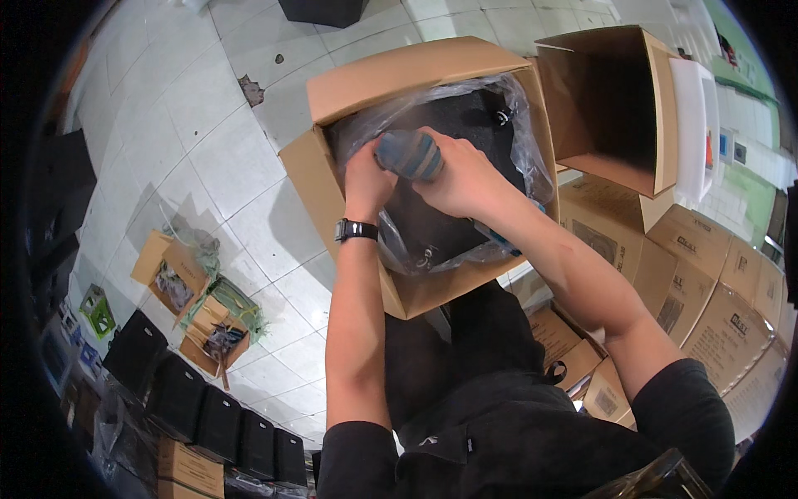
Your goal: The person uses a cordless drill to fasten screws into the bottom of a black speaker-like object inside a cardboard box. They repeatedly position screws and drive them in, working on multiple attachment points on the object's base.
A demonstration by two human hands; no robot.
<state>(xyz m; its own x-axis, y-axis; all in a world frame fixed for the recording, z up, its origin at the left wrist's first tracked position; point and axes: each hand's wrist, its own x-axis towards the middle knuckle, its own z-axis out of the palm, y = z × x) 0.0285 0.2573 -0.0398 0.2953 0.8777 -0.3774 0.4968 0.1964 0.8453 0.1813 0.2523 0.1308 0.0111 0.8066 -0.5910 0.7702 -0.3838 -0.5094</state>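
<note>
1. Gripping the blue-brown tool (407,155) above the open carton (407,73): my right hand (461,170) is wrapped round it; my left hand's (367,179) hold, I cannot tell.
2. Tiled floor (229,170) spreads left of the carton; boxes (682,270) crowd its right.

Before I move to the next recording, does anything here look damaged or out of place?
Yes: a ragged brown patch breaks the pale tiled floor, beyond the upper-left corner of the plastic-lined carton; possibly a chipped tile.
</note>
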